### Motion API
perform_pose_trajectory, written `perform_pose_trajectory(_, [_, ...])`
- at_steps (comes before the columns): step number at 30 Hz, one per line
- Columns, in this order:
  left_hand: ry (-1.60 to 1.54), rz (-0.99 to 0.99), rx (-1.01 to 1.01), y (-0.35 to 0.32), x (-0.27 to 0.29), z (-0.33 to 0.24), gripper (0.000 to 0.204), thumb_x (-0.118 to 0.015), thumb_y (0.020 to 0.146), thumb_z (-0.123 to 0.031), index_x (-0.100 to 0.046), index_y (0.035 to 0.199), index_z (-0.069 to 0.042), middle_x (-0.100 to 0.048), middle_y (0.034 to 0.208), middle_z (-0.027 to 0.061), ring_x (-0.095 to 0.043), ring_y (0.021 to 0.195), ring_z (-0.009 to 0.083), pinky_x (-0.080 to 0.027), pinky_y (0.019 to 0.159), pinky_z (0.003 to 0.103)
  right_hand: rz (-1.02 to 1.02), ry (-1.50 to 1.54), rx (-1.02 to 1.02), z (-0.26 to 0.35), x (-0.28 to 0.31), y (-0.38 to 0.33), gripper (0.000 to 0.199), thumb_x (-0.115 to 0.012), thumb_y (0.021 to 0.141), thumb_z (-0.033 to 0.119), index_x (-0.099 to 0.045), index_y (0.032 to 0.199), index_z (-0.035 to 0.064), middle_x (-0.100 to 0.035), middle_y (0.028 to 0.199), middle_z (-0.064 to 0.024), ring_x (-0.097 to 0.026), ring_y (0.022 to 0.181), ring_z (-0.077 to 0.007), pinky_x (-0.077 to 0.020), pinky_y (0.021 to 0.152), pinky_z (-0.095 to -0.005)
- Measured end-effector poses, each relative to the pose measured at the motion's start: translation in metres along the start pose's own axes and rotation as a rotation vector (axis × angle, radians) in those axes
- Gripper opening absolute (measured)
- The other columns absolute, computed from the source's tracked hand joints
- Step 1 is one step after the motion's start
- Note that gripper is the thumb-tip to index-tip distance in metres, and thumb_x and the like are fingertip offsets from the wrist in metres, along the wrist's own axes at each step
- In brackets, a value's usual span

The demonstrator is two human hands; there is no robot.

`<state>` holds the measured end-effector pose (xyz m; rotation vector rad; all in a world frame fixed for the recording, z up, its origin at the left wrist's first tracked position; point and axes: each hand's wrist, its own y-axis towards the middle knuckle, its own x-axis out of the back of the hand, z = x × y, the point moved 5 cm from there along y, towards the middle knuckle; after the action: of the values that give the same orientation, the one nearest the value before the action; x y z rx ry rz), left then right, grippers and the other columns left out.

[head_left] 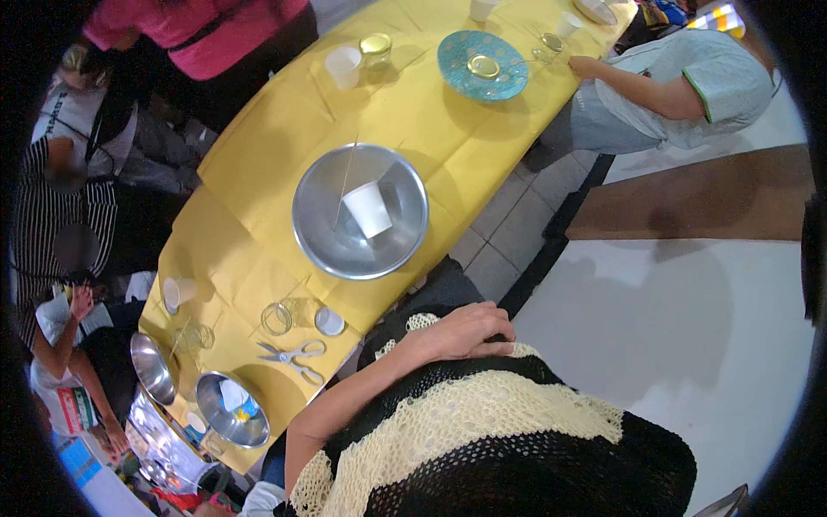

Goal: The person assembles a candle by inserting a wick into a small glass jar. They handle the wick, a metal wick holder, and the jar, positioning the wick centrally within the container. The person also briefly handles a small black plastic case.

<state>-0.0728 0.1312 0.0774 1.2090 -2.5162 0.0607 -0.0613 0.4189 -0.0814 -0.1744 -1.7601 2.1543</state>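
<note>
My left hand (469, 332) rests against the front of my black and cream crocheted top (491, 405), its fingers loosely bent and holding nothing that I can see. My right hand is not in view. Beyond my left hand, a large steel bowl (319, 250) stands on the table with a white cup (368, 209) tipped over inside it. A thin stick (347, 181) leans across that bowl. Nearer to my forearm lie scissors (297, 358) with grey handles, a small white cup (329, 321) and a glass jar (276, 318).
A yellow cloth covers the long table (250, 207). On it stand a turquoise plate (461, 73), a gold-lidded jar (375, 52), a plastic cup (344, 67) and smaller steel bowls (207, 414). A person (680, 90) stands at the far right; others line the left side. A white wall (655, 319) is to my right.
</note>
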Motion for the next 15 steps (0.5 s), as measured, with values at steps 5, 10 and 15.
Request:
perform_pose_trajectory(5, [0.077, 0.059, -0.056, 0.034, -0.014, 0.020, 0.021, -0.061, 0.087, -0.025, -0.065, 0.094, -0.006, -0.060, 0.089, 0.0106, -0.056, 0.090, 0.0297, -0.046, 0.081, 0.039, -0.070, 0.138, 0.045, 0.007, 0.016, 0.013, 0.056, -0.051, 0.093, 0.045, -0.048, 0.132, 0.0059, -0.051, 0.132, -0.0081, -0.050, 0.119, -0.0247, -0.0372, 0.102, -0.0379])
perform_pose_trajectory(10, [0.143, 0.165, -0.061, 0.088, -0.032, 0.033, 0.012, -0.066, 0.078, -0.018, -0.068, 0.081, -0.007, -0.065, 0.085, 0.0111, -0.058, 0.089, 0.0318, -0.048, 0.078, 0.039, -0.075, 0.222, 0.068, 0.015, 0.039, 0.027, 0.055, -0.051, 0.093, 0.046, -0.049, 0.130, 0.0060, -0.053, 0.131, -0.0077, -0.050, 0.117, -0.0242, -0.0380, 0.101, -0.0377])
perform_pose_trajectory(15, [0.211, 0.394, 0.025, 0.128, -0.044, 0.050, 0.013, -0.067, 0.072, -0.011, -0.071, 0.084, -0.008, -0.069, 0.085, 0.0140, -0.065, 0.084, 0.0329, -0.052, 0.071, 0.043, -0.071, 0.299, 0.088, 0.028, 0.067, 0.038, 0.054, -0.051, 0.093, 0.047, -0.051, 0.128, 0.0060, -0.054, 0.129, -0.0073, -0.051, 0.116, -0.0237, -0.0388, 0.100, -0.0376])
